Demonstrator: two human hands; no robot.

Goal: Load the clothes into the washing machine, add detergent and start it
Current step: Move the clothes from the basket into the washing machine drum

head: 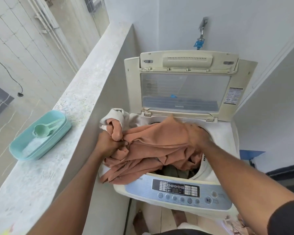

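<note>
Over the washing machine's (176,194) open tub, the left hand (109,143) is clenching a bunch of salmon-pink cloth (159,143) tangled with a pale garment (116,114). The right hand (197,134) is lying palm-down, fingers spread, on the same crumpled, draped cloth. Darker clothes (175,171) are sitting inside the tub. On the ledge (85,92) to the left, a teal tub of white powder (41,134) is carrying a green scoop (42,130).

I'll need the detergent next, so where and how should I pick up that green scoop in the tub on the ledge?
Take the green scoop by its handle, which angles up and to the right and rests on the rim of the teal tub. Come from above with the left hand, the nearer one, once it lets go of the peach cloth. The bowl sits low in the tub, so it is probably harder to pinch.
</note>
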